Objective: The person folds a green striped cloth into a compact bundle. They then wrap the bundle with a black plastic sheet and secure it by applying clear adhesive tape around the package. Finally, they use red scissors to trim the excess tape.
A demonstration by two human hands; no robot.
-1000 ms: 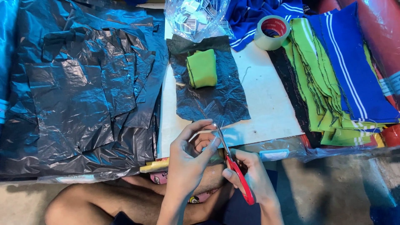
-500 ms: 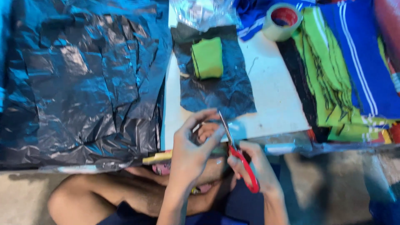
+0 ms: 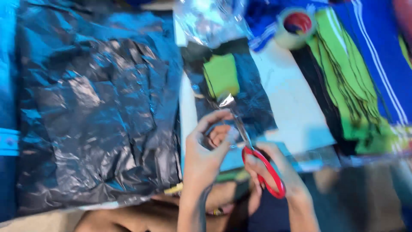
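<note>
My right hand grips a pair of red-handled scissors; its fingers are curled through the red loops, shut on them. The blades run up and away from that hand, toward a small shiny scrap at their far end. The picture is blurred, so I cannot tell how far the blades are parted or whether the scrap touches them.

My left hand is just beside the right, on its left. Its fingers arch over the blades, with the thumb below, partly curled as if pinching something small and pale against the scissors. I cannot make out what it has hold of.

Just beyond both hands a dark plastic sheet lies on the white bench, and a folded green piece rests on that sheet, a little past the blade tips. Further out sits a crumpled clear plastic bag. Far off to the upper right of my right hand is a roll of tape with a red core, lying on blue striped cloth. Beside it, to the right of my hands, is a stack of green and black pieces. To the left of my left hand spreads a big crinkled dark plastic bag.
</note>
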